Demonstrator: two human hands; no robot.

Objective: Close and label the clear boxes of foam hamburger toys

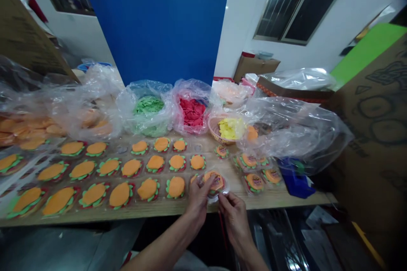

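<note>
Left fingers (206, 186) clamped on burger pack (218, 181), right fingers (227, 202) pinched against it, forearms (170, 237) converging

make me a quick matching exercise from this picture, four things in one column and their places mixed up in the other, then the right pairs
Things
1. yellow pieces
2. red pieces
3. blue board
4. printed burger

Places
A. upright behind the bags of pieces
B. at the left hand, with the right hand by its near edge
C. in a basket
D. in a clear bag, beside the green pieces

Right pairs: 1-C, 2-D, 3-A, 4-B
</note>
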